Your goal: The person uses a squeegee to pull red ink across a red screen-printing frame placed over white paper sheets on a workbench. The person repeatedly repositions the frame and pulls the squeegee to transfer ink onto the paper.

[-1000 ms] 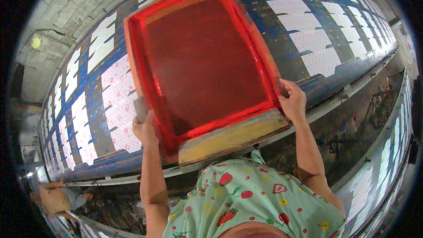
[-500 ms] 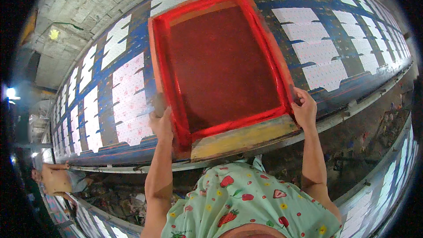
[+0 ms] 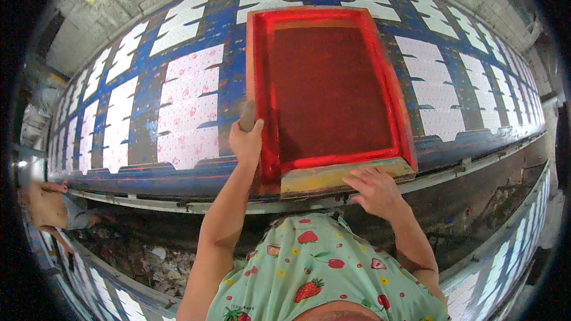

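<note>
A screen printing frame [image 3: 382,71] with red-smeared inner walls lies on the long blue-and-grey table. Its dark red mesh [image 3: 333,92] fills the middle. My left hand [image 3: 245,144] is closed at the frame's left side, thumb against the edge, beside a grey-brown block-like piece [image 3: 247,116]; whether that piece is fixed to the frame, I cannot tell. At the near end is a yellow-stained wooden board [image 3: 315,182]. Over its right part my right hand [image 3: 375,191] is held with fingers stretched out and nothing in them. Whether the fingertips touch the board is unclear.
White cut fabric pieces [image 3: 431,86] lie in rows along the table; the set left of the frame [image 3: 190,107] carries reddish prints. A rail [image 3: 148,203] edges the table's near side. Another person [image 3: 50,208] stands at far left. A second table [image 3: 505,255] runs behind me.
My right hand has let go of the frame's right side and come down to the near board. My left hand stays at the left side. The whole view has shifted and turned.
</note>
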